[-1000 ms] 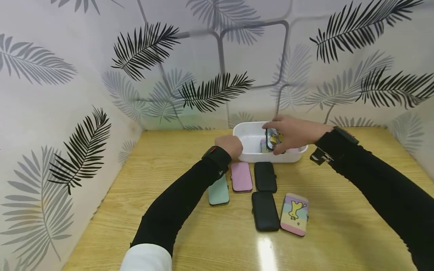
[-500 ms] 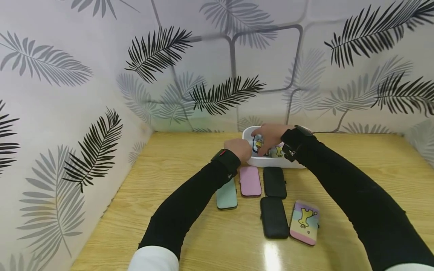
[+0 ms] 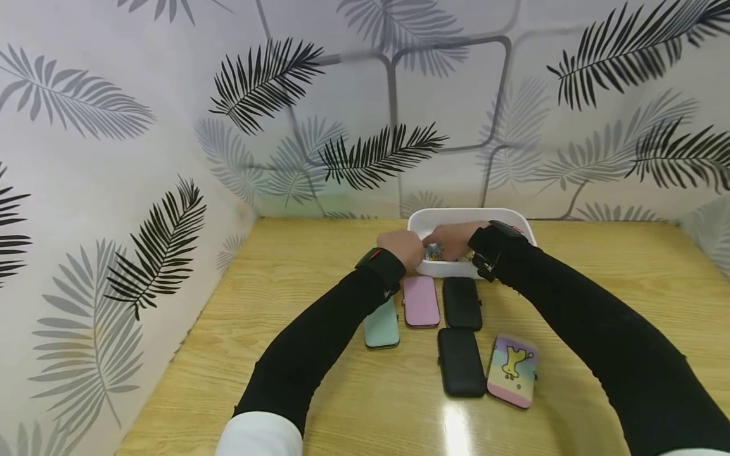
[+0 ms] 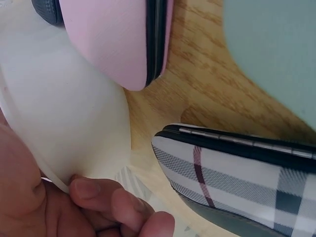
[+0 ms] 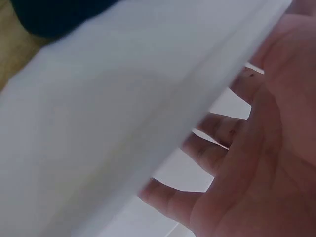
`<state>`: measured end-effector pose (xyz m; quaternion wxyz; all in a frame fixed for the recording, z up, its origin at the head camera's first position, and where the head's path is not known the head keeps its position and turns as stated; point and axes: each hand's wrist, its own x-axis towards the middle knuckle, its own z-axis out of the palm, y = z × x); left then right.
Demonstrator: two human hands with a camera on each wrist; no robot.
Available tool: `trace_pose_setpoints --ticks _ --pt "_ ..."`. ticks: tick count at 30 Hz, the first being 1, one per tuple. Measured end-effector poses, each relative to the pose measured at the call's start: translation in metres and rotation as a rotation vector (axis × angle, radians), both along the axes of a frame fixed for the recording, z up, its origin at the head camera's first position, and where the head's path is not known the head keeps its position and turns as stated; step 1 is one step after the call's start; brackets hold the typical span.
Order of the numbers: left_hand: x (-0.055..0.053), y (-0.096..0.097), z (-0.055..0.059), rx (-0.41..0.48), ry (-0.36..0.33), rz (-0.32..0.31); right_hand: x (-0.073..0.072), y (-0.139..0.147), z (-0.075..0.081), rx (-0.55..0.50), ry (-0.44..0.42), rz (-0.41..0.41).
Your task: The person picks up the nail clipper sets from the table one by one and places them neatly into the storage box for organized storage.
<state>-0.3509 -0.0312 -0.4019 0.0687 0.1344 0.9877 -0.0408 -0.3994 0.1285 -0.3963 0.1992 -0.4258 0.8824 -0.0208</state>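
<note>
Left hand (image 3: pixel 402 247) grips white tray (image 3: pixel 447 270) by left edge; patterned case (image 3: pixel 433 251) inside lies just left of right hand (image 3: pixel 458 240), whose grasp is indeterminable.

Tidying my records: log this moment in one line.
left grip: holds white box rim | right grip: inside box, hold unclear | on table: pink case, pastel-striped case

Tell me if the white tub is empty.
Not empty: in the head view, a patterned item shows inside the white tub, partly covered by the right hand.
</note>
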Motion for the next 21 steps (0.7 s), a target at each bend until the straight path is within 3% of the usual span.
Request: trace_pose_setpoints --ticks 7,11,17,21 --pt "0.002 0.004 -0.008 -0.001 -0.013 0.002 0.018 0.011 -0.008 -0.081 0.022 -0.046" --pt "-0.003 0.005 -0.012 0.009 -0.018 0.004 0.037 0.024 0.003 -0.199 0.079 -0.122" --pt "-0.009 0.004 -0.006 0.019 0.016 0.018 0.074 0.051 0.026 -0.261 0.235 -0.151" --pt "-0.007 0.002 -0.005 0.014 -0.007 0.007 0.107 0.071 0.030 -0.271 0.258 -0.179"
